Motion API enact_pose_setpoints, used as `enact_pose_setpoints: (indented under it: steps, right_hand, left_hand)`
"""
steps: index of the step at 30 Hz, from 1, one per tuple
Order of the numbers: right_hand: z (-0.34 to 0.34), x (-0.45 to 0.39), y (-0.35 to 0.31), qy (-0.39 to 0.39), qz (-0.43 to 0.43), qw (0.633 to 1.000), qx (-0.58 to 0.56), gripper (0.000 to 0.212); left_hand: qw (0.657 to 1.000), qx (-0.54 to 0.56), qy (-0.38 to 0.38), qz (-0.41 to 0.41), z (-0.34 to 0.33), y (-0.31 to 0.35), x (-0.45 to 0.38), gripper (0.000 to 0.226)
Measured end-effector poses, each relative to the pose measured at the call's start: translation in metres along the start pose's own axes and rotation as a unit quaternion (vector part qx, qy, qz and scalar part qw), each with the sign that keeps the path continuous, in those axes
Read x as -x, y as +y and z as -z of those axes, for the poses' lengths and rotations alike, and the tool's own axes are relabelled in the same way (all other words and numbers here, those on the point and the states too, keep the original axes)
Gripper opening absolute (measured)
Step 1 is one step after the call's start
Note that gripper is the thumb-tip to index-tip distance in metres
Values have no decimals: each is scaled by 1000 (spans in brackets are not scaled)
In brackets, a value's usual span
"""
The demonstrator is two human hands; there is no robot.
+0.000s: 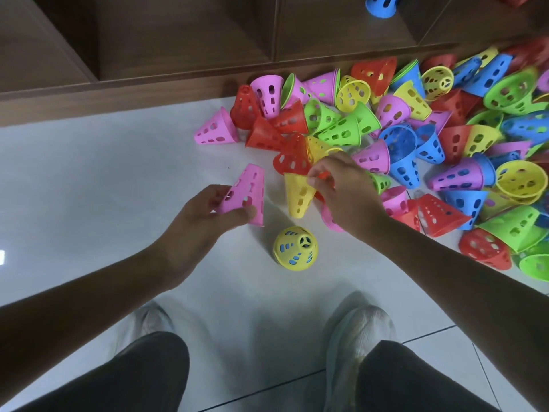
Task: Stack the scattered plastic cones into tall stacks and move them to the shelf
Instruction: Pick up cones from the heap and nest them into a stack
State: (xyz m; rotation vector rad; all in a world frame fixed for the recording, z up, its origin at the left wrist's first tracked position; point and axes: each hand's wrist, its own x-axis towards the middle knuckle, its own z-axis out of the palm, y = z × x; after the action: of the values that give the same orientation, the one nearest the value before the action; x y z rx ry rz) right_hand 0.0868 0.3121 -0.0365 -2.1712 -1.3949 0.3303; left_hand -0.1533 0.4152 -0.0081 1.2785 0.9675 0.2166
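Observation:
A heap of perforated plastic cones (416,138) in pink, red, green, yellow and blue lies scattered on the white floor, spreading to the right. My left hand (205,215) grips a pink cone (248,193) by its wide rim, lifted off the floor. My right hand (341,188) pinches the rim of a yellow cone (298,197) at the near edge of the heap. Below both hands a short stack (295,248) stands upright, yellow on top with blue showing through its holes.
A brown wooden shelf unit (178,40) runs along the top, and a blue cone (381,5) sits in one compartment. My knees and white shoes (356,331) are at the bottom. White floor tiles (89,179) extend to the left.

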Motion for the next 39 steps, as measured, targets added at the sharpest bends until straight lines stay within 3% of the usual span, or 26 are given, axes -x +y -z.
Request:
enact_pose_setpoints:
  steps: [3, 7, 14, 19, 22, 30, 39]
  right_hand:
    - [19, 7, -1, 46, -82, 993, -76, 8]
    - [44, 22, -1, 82, -180, 951, -239, 10]
    - [64, 50, -4, 100, -338, 782, -515, 13]
    - [59, 71, -8, 94, -383, 701, -594, 15]
    - [56, 81, -12, 96, -410, 673, -609, 17]
    - [41, 97, -22, 65, -431, 652, -620, 16]
    - [23, 106, -35, -12, -396, 760, -516, 17]
  left_hand:
    - [1000, -6, -17, -12, -5, 6, 6, 60]
    - [998, -40, -25, -46, -17, 19, 11, 47]
    - [987, -84, -71, -117, -39, 22, 10, 44]
    - [974, -154, -101, -129, -47, 9, 7, 51]
    - [955, -234, -101, -152, -53, -2, 6, 55]
    - [903, -360, -100, -215, -59, -34, -6, 57]
    - [884, -387, -79, -250, -35, -49, -15, 64]
